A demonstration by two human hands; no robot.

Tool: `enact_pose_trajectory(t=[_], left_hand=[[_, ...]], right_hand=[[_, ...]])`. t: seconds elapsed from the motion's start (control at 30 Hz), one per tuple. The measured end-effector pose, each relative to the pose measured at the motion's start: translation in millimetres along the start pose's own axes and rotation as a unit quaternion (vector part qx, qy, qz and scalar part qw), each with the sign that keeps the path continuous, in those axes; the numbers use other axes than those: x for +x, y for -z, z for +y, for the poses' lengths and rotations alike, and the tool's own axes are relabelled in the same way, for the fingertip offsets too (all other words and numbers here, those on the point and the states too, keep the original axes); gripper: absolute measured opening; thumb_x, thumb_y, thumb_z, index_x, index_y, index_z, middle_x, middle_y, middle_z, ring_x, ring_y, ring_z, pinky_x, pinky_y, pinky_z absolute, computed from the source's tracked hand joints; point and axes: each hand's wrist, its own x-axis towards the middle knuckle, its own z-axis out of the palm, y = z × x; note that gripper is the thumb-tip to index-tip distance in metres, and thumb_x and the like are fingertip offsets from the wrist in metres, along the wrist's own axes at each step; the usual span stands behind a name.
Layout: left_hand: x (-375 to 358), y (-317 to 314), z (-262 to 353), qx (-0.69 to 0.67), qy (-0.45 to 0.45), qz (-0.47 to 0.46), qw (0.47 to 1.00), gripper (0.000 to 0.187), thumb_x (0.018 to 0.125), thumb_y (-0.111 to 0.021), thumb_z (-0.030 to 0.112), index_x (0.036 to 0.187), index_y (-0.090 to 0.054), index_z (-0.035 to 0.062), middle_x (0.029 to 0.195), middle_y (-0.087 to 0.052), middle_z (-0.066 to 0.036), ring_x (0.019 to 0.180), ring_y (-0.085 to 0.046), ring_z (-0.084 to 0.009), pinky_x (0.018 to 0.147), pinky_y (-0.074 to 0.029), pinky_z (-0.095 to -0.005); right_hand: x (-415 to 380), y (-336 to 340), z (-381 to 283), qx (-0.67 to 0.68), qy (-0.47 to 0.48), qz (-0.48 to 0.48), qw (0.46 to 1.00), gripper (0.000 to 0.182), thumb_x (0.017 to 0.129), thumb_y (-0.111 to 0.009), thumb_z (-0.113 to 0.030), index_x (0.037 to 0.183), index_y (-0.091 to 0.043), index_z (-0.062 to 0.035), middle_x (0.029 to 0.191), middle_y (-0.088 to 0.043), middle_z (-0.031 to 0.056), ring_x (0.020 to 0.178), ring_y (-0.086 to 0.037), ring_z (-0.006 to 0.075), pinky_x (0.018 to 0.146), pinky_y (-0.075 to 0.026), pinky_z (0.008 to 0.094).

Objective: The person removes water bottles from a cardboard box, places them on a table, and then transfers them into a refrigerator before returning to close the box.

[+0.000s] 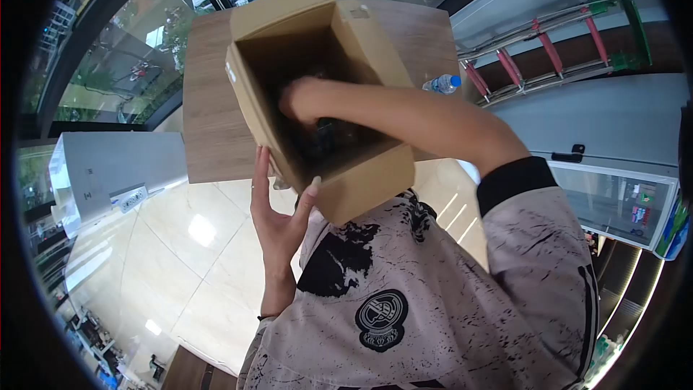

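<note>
A brown cardboard box with raised flaps stands tilted on the wooden table, its opening towards me. My right hand reaches deep into it; the fingers are hidden in the shadow. Dark items lie inside near that hand, too dim to name. At the box's near left corner is my left hand, thumb and fingers stretched out and spread apart. Its fingertips touch or nearly touch the box's side, and the thumb lies by the near flap.
A water bottle with a blue cap lies on the wooden table, right of the box. Beyond it leans a ladder with red rungs. A white cabinet stands at the left, a glass-topped freezer at the right. Windows line the far side.
</note>
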Motion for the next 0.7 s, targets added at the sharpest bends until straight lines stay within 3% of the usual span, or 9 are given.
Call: enact_pose_trajectory(t=[0.03, 0.1, 0.2, 0.23, 0.33, 0.4, 0.53, 0.63, 0.7], left_hand=[[2.4, 1.0, 2.4, 0.006, -0.003, -0.001, 1.0, 0.075, 0.075, -0.077, 0.019, 0.136, -0.038, -0.0024, 0.138, -0.042, -0.023, 0.13, -0.039, -0.032, 0.107, -0.03, -0.0403], [7.3, -0.2, 4.1, 0.057, -0.005, 0.055, 0.997, 0.071, 0.08, -0.072, 0.018, 0.138, -0.035, -0.0023, 0.128, -0.052, -0.021, 0.117, -0.051, -0.024, 0.098, -0.039, -0.0362], [8.0, 6.1, -3.8, 0.057, -0.022, 0.089, 0.994, 0.07, 0.083, -0.07, 0.019, 0.137, -0.034, -0.0069, 0.124, -0.054, -0.021, 0.11, -0.055, -0.0231, 0.097, -0.04, -0.0332], [11.8, -1.1, -2.1, 0.064, -0.029, 0.108, 0.992, 0.071, 0.083, -0.07, 0.019, 0.137, -0.033, -0.0079, 0.125, -0.053, -0.021, 0.111, -0.054, -0.0235, 0.097, -0.04, -0.0331], [15.7, -5.0, 9.4, 0.057, -0.009, 0.119, 0.991, 0.075, 0.084, -0.069, 0.02, 0.139, -0.027, -0.0083, 0.136, -0.041, -0.024, 0.124, -0.043, -0.0303, 0.103, -0.033, -0.0376], [21.8, -5.8, 17.5, 0.082, -0.003, 0.13, 0.988, 0.078, 0.083, -0.07, 0.023, 0.141, -0.026, -0.0036, 0.141, -0.034, -0.027, 0.131, -0.035, -0.0369, 0.106, -0.031, -0.0426], [29.3, -15.3, 20.8, 0.231, -0.002, 0.144, 0.962, 0.074, 0.081, -0.071, 0.023, 0.14, -0.031, 0.0009, 0.14, -0.035, -0.027, 0.13, -0.035, -0.0392, 0.105, -0.032, -0.0451], [30.8, -5.7, 23.5, 0.262, -0.012, 0.151, 0.953, 0.07, 0.081, -0.071, 0.023, 0.138, -0.035, 0.0046, 0.139, -0.036, -0.027, 0.129, -0.036, -0.0411, 0.105, -0.032, -0.047], [30.6, -5.0, 23.7, 0.279, 0.002, 0.151, 0.948, 0.065, 0.082, -0.07, 0.024, 0.135, -0.039, 0.005, 0.139, -0.036, -0.027, 0.13, -0.035, -0.041, 0.104, -0.032, -0.0474]], right_hand=[[-50.2, 35.2, -5.0, 0.045, -0.006, 0.095, 0.994, 0.028, 0.071, -0.072, -0.021, 0.09, -0.07, -0.0015, 0.093, -0.069, 0.0144, 0.086, -0.067, 0.0318, 0.077, -0.053, 0.0415], [-117.0, 58.8, 3.1, 0.227, 0.013, 0.273, 0.935, 0.024, 0.075, -0.071, -0.019, 0.091, -0.067, -0.0009, 0.082, -0.068, 0.0123, 0.075, -0.066, 0.0244, 0.068, -0.053, 0.0333], [-194.3, 25.2, 19.8, 0.411, 0.048, 0.575, 0.706, 0.014, 0.084, -0.064, -0.014, 0.089, -0.062, -0.0012, 0.075, -0.063, 0.0033, 0.067, -0.059, 0.0101, 0.058, -0.047, 0.0242], [-209.1, -7.2, 33.5, 0.477, 0.028, 0.663, 0.577, 0.011, 0.087, -0.062, -0.011, 0.093, -0.06, -0.0026, 0.08, -0.061, -0.0001, 0.067, -0.054, 0.0044, 0.055, -0.042, 0.0201], [-218.9, -153.0, 71.4, 0.539, -0.195, 0.792, 0.21, 0.019, 0.09, -0.061, -0.022, 0.09, -0.055, -0.0046, 0.066, -0.046, -0.0023, 0.059, -0.044, 0.0033, 0.049, -0.032, 0.0198], [-195.5, -262.3, 84.2, 0.489, -0.45, 0.739, 0.113, 0.032, 0.085, -0.069, -0.031, 0.096, -0.053, -0.0049, 0.067, -0.048, -0.0011, 0.059, -0.045, 0.0027, 0.049, -0.033, 0.0181], [-130.9, -356.1, 66.2, 0.519, -0.536, 0.617, 0.249, 0.081, 0.062, -0.083, -0.047, 0.115, -0.049, 0.0033, 0.093, -0.055, 0.0095, 0.083, -0.057, 0.0186, 0.073, -0.049, 0.0324], [-83.6, -320.3, 63.9, 0.47, -0.538, 0.622, 0.32, 0.091, 0.058, -0.086, -0.044, 0.123, -0.045, 0.0041, 0.11, -0.053, 0.0166, 0.1, -0.056, 0.0254, 0.084, -0.047, 0.0367], [-65.4, -297.2, 76.4, 0.304, -0.67, 0.586, 0.34, 0.09, 0.055, -0.088, -0.04, 0.122, -0.045, 0.0014, 0.118, -0.051, 0.019, 0.108, -0.052, 0.0285, 0.09, -0.045, 0.0389]])
